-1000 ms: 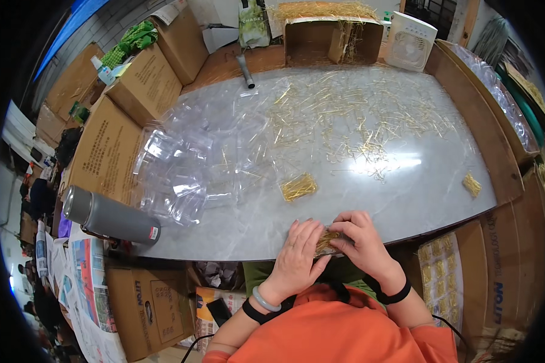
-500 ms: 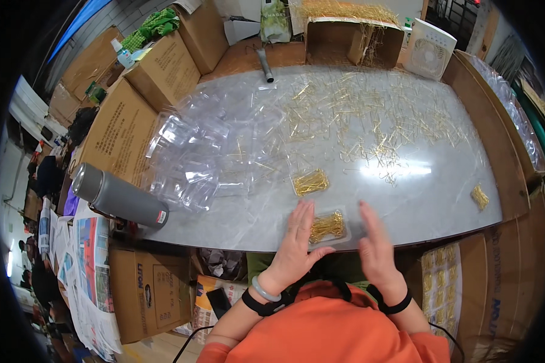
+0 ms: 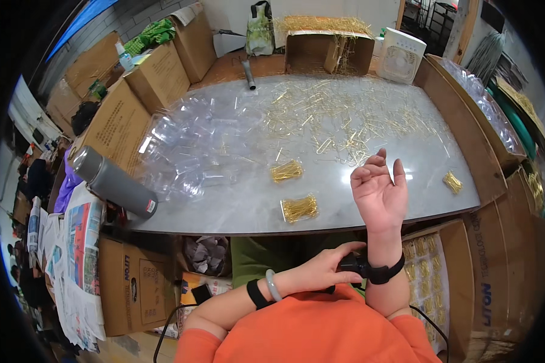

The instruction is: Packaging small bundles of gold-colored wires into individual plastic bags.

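Observation:
My right hand (image 3: 378, 196) is raised over the front of the table, palm up, with its loosely bent fingers apart and nothing in them. At that wrist is a black wrist strap (image 3: 386, 272) with a small dark box-shaped device (image 3: 353, 264). My left hand (image 3: 321, 267) reaches across my front and grips this device between thumb and fingers. A clear tray filled with gold wire hooks (image 3: 300, 209) lies near the table's front edge. Behind it lies another bundle of gold hooks (image 3: 286, 172), and a third bundle (image 3: 452, 182) rests at the right.
Loose gold hooks (image 3: 345, 115) spread over the back of the grey table (image 3: 242, 215). Clear plastic trays (image 3: 191, 145) pile at its left, beside a grey bottle (image 3: 115, 181). An open carton (image 3: 297, 57) and a white fan (image 3: 401, 55) stand behind. A box of packed hooks (image 3: 427, 278) sits below right.
Both hands have left the filled tray. My right hand has turned palm up and my left has come across to the device at my right wrist. The view has shifted slightly.

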Demonstrator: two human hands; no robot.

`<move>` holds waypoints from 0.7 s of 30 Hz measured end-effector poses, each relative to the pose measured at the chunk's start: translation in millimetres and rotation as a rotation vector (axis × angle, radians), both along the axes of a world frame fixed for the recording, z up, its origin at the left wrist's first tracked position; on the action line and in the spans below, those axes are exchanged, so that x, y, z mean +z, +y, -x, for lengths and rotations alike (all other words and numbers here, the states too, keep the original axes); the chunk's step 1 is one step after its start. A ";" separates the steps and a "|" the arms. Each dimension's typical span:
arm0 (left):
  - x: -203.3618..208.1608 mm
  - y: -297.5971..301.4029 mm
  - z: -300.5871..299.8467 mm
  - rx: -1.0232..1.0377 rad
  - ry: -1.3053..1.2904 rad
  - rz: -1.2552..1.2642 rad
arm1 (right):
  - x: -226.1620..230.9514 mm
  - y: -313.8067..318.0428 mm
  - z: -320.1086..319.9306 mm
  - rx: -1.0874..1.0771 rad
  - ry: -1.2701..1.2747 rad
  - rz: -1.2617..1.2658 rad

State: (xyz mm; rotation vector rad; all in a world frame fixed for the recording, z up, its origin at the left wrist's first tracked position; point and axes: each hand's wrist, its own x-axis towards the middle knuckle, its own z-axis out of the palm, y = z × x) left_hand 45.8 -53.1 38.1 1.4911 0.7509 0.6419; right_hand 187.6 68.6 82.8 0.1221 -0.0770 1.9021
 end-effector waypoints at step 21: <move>-15.9 -11.9 67.2 0.890 0.453 -0.855 | -80.3 63.1 -36.4 -0.594 -2.511 -0.887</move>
